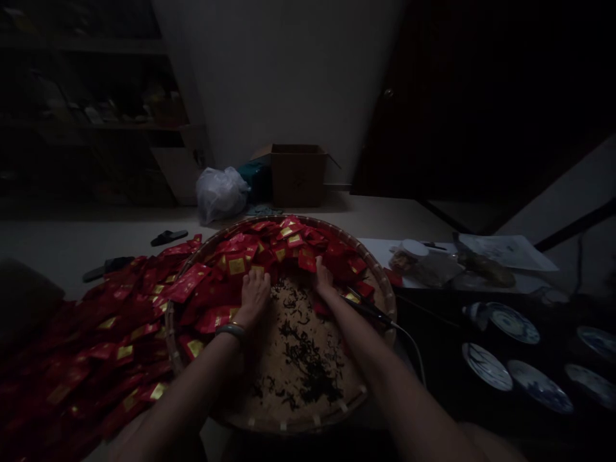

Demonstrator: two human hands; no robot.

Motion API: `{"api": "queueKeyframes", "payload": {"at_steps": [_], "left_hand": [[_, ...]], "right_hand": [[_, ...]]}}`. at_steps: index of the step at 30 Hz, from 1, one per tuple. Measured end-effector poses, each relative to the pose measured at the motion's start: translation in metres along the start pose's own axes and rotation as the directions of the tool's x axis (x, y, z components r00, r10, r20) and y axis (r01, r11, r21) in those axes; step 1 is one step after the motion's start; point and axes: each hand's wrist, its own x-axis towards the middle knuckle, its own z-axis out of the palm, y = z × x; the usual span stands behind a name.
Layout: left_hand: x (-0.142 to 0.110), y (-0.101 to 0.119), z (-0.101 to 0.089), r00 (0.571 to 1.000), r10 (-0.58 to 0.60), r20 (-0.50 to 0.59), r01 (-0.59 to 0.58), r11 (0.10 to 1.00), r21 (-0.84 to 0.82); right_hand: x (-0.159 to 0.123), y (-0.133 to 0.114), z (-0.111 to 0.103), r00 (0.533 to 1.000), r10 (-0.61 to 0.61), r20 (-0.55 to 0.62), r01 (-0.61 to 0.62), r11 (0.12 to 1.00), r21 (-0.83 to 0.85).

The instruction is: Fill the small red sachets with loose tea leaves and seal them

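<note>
A round woven bamboo tray is in front of me, its far half heaped with red packets bearing gold labels. Loose dark, twisted leaves that look like tea are scattered over the near part. My left hand, with a bangle on its wrist, rests with fingers apart against the near edge of the heap. My right hand touches the packets right of the middle, a finger stretched out and the others partly hidden. Partly behind my right forearm, a slim black tool with a pale cord lies on the tray.
More red packets spread in a large pile on the left, by dark slippers. Behind stand a plastic bag and an open cardboard box. Blue-and-white dishes and bagged goods lie on the right.
</note>
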Motion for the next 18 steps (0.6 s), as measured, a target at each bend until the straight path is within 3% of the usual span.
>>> {"api": "queueKeyframes", "payload": {"at_steps": [12, 18], "left_hand": [[0.048, -0.016, -0.006, 0.991, 0.085, 0.103, -0.087, 0.996, 0.009], [0.044, -0.023, -0.007, 0.970, 0.145, 0.195, -0.142, 0.989, -0.028]], "right_hand": [[0.024, 0.028, -0.026, 0.991, 0.069, -0.115, -0.061, 0.996, 0.066], [0.029, 0.042, -0.027, 0.981, 0.087, -0.170, -0.075, 0.994, 0.077]]}}
